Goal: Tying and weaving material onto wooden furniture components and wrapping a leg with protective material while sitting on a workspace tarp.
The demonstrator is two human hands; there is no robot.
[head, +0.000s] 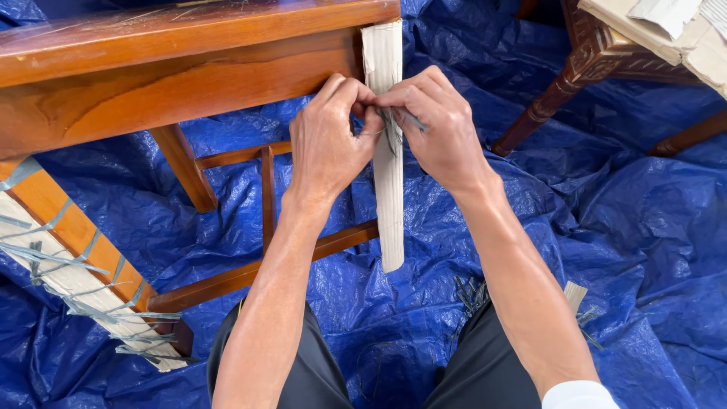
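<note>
A glossy, reddish wooden table (151,68) stands on a crinkled blue plastic tarp (651,227), its near leg sheathed in a long, flat-sided strip of pale corrugated cardboard (389,189). Both hands meet at the front of that cardboard. The left hand (327,140) has its fingers curled shut, pinching a thin grey strap (394,125) just at its fingertips; the right hand (439,125) closes on the same strap from the other side, thumb and forefinger pressed together. The strap sits between the two sets of fingers, against the cardboard (its knot is hidden). Another wrapped leg (68,280), bound with similar grey bands, lies well to the left of the fingers.
</note>
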